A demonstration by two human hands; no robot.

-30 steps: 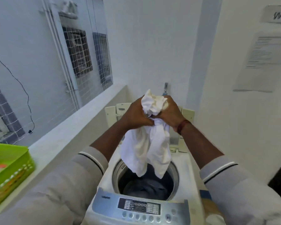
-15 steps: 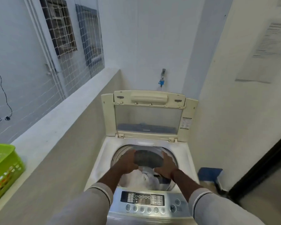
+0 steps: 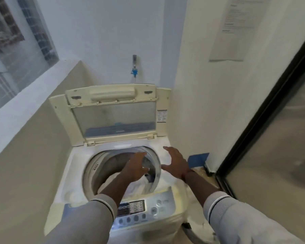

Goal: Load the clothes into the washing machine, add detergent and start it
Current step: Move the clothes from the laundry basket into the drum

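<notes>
Step in hand, as I judge it: loading clothes, with the white garment (image 3: 139, 186) lying in the drum (image 3: 95, 166) of the washing machine (image 3: 74, 173), near side of the opening, a darker item just beside it on the right. Left hand (image 3: 136, 166) hovers over the drum mouth, fingers spread, holding nothing. Right hand (image 3: 176, 164) is over the right rim, also splayed and empty.

To do it well: push the cloth down below the rim so nothing drapes over the edge, spread it evenly round the drum, keep sleeves clear of the lid (image 3: 113, 113) hinge. The lid stands upright at the far side, so access is free.

Count: one machine, one lid, one control panel (image 3: 136, 212) at the near edge, two hands, two light sleeves, one white garment clearly seen, at least one dark item, one tap (image 3: 134, 67) on the far wall, one paper notice (image 3: 234, 27) on the right wall. No detergent in view.
</notes>
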